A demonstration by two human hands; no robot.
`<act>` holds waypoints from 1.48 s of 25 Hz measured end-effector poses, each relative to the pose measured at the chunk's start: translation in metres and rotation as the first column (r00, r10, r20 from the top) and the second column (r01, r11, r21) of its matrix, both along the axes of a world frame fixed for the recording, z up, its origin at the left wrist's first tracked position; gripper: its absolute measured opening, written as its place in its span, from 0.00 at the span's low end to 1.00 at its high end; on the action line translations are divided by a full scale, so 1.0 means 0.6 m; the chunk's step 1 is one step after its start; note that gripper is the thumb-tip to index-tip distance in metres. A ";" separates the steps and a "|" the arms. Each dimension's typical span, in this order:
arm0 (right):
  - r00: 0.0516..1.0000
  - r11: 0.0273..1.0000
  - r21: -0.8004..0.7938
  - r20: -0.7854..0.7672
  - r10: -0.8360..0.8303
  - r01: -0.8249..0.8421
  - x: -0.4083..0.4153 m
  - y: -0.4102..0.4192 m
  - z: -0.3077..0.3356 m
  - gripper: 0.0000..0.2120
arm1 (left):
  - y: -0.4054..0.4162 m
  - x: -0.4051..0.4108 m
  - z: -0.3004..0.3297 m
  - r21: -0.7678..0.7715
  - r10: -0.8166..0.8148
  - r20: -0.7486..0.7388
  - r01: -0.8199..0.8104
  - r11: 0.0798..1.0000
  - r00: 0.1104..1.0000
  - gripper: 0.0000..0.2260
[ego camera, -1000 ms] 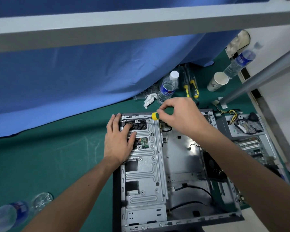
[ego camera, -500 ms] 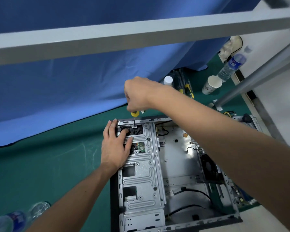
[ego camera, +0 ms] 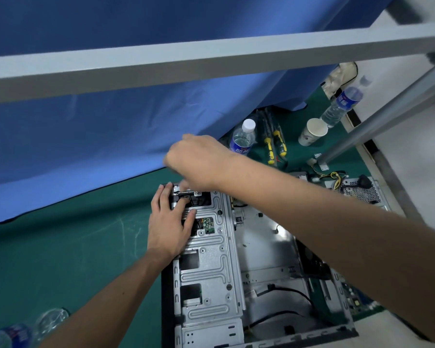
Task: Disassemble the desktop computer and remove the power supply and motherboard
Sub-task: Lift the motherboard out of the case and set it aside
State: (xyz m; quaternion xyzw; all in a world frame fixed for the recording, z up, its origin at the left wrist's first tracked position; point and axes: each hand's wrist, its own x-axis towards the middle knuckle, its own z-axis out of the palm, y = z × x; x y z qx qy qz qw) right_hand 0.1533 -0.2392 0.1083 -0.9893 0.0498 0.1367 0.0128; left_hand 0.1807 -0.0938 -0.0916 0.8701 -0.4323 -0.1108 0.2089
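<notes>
The open desktop case [ego camera: 264,249] lies on the green mat, its main bay stripped to bare metal with a few black cables. My left hand [ego camera: 168,222] rests flat on the far end of the silver drive cage [ego camera: 211,262], fingers straight. My right hand [ego camera: 199,159] hovers just above the cage's far edge, blurred, fingers curled downward; the screwdriver is hidden under it. The grey power supply [ego camera: 362,192], with its perforated grille and yellow wires, sits outside the case at the right. A green board edge [ego camera: 353,298], probably the motherboard, shows past the case's right wall.
Behind the case stand a water bottle [ego camera: 244,139], two yellow-handled screwdrivers [ego camera: 274,144], a paper cup [ego camera: 312,131] and a second bottle [ego camera: 342,104]. A blue cloth [ego camera: 111,134] hangs behind. A grey beam [ego camera: 211,61] crosses overhead, with a slanted strut [ego camera: 387,121] at right. Bottles [ego camera: 15,332] lie lower left.
My right hand swung left from the case's middle to the cage's far end and dropped lower over it. The screwdriver's yellow handle no longer shows. My left hand stayed put.
</notes>
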 end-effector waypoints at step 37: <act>0.998 0.989 0.132 0.017 0.060 -0.062 -0.014 -0.040 0.006 0.11 | 0.001 -0.001 0.005 0.001 0.005 -0.020 -0.005 1.000 1.000 0.14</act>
